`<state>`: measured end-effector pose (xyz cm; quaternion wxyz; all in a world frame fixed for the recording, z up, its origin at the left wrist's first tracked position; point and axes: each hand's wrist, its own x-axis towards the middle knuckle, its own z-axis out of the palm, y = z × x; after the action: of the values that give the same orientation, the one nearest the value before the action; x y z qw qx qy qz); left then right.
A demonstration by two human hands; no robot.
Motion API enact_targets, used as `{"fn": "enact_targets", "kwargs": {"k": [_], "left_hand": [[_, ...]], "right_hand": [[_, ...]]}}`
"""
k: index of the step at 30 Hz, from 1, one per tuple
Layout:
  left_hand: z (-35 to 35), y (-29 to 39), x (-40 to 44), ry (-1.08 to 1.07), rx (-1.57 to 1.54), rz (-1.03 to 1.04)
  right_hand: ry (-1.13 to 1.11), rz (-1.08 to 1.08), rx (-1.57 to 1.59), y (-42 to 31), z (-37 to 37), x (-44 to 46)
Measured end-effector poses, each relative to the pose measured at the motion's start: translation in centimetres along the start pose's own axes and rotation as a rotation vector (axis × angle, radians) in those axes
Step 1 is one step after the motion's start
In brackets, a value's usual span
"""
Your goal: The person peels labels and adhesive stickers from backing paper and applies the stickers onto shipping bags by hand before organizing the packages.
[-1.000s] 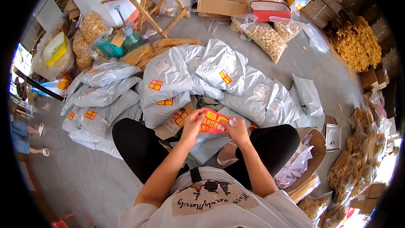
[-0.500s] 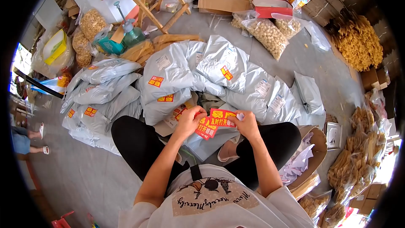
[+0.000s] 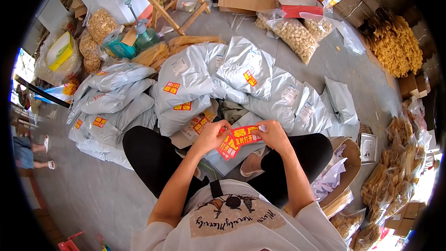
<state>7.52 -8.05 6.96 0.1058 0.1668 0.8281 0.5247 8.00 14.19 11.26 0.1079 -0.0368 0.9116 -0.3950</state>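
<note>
Between my hands are red stickers (image 3: pixel 239 140) with yellow and white characters, two pieces overlapping at an angle. My left hand (image 3: pixel 211 135) pinches the left piece near its upper left edge. My right hand (image 3: pixel 274 135) is closed on the right end of the other piece, with a small bit of white paper at its fingertips. Beyond my hands lie grey plastic parcels (image 3: pixel 183 81), several with red and yellow stickers and white labels. A cardboard piece (image 3: pixel 186 135) bearing similar stickers lies beside my left hand, partly hidden.
A carton (image 3: pixel 346 176) of crumpled white paper stands by my right knee. Stacked parcels (image 3: pixel 121 83) lie to the left, bags of pale round pieces (image 3: pixel 295 37) beyond. A wooden folding table (image 3: pixel 186 21) stands ahead. Another person's legs (image 3: pixel 39 155) show at far left.
The single red strip seen at first now shows as two angled, overlapping pieces. My hands have moved slightly apart, and my right hand has shifted right.
</note>
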Motion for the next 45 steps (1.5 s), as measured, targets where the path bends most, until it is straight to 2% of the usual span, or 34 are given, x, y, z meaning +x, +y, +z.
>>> {"fn": "enact_targets", "kwargs": {"k": [7,9,10,12,13,15,16,17,19,21,23,24,25,26,29,30,33,34,35,37,38,41,42,43,44,45], "left_hand": [[0.0,-0.6,-0.1,-0.042,-0.043,-0.045],[-0.2,-1.2,-0.1,0.016,-0.179,-0.234],[-0.2,-1.4,0.0,0.013,-0.179,-0.234],[-0.3,-1.5,0.4,0.16,-0.398,-0.417],[-0.1,-1.9,0.6,0.159,-0.398,-0.417],[0.5,-3.6,1.3,0.327,-0.51,-0.446],[0.7,-4.0,1.6,0.334,-0.51,-0.444],[0.9,-4.4,1.8,0.377,-0.478,-0.438],[0.9,-5.2,2.0,0.428,-0.448,-0.431],[0.7,-6.4,1.7,0.461,-0.401,-0.393],[0.8,-8.4,1.4,0.458,-0.416,-0.389],[0.5,-7.9,1.4,0.474,-0.518,-0.454],[0.4,-7.7,1.5,0.492,-0.622,-0.518],[0.4,-8.0,1.5,0.488,-0.584,-0.538],[-0.1,-8.5,1.9,0.438,-0.669,-0.573],[-0.4,-8.2,2.2,0.446,-0.69,-0.608],[-0.3,-9.4,2.2,0.472,-0.747,-0.605],[-0.2,-9.6,2.1,0.484,-0.752,-0.612],[0.0,-9.8,2.0,0.481,-0.76,-0.593],[0.0,-9.9,1.9,0.499,-0.765,-0.576],[-0.1,-9.5,1.9,0.476,-0.766,-0.607],[0.6,-9.9,1.6,0.47,-0.76,-0.611],[0.8,-10.0,1.5,0.434,-0.76,-0.607],[1.0,-10.0,1.3,0.397,-0.758,-0.601],[1.2,-10.2,1.2,0.376,-0.739,-0.621],[1.2,-10.3,1.2,0.383,-0.735,-0.616]], "right_hand": [[0.001,-0.092,-0.087,0.1,0.7,1.1],[0.108,-0.085,0.012,-0.2,0.7,2.2],[0.109,-0.083,0.012,-0.2,0.6,3.0],[0.247,-0.049,0.246,0.1,0.5,5.4],[0.248,-0.048,0.246,0.2,0.6,6.7],[0.257,0.213,0.526,0.6,1.5,9.4],[0.295,0.257,0.662,0.9,2.8,10.7],[0.292,0.25,0.662,1.7,3.9,12.1],[0.248,0.471,0.763,4.2,6.5,14.9],[0.252,0.526,0.853,6.7,8.7,17.2],[0.31,0.823,1.09,10.0,10.9,19.9],[0.301,0.825,1.087,11.7,12.2,21.2],[0.368,0.899,1.255,13.5,13.3,22.6],[0.436,0.974,1.421,14.9,14.2,23.6],[0.506,1.012,1.589,17.6,15.5,25.7],[0.549,1.092,1.601,17.2,15.4,26.3],[0.491,1.067,1.741,17.2,15.2,27.0],[0.522,1.168,1.675,16.3,15.1,27.2],[0.51,1.174,1.665,16.7,15.1,27.4],[0.375,1.064,1.85,17.5,14.8,28.1],[0.405,0.921,1.782,17.0,14.3,28.6],[0.333,0.567,1.705,12.6,10.6,30.6],[0.289,0.513,1.65,9.2,8.7,30.9],[0.313,0.466,1.708,6.5,7.1,31.7],[0.226,0.402,1.801,5.5,6.0,32.6],[0.175,0.429,1.903,3.3,5.0,33.1]]}}
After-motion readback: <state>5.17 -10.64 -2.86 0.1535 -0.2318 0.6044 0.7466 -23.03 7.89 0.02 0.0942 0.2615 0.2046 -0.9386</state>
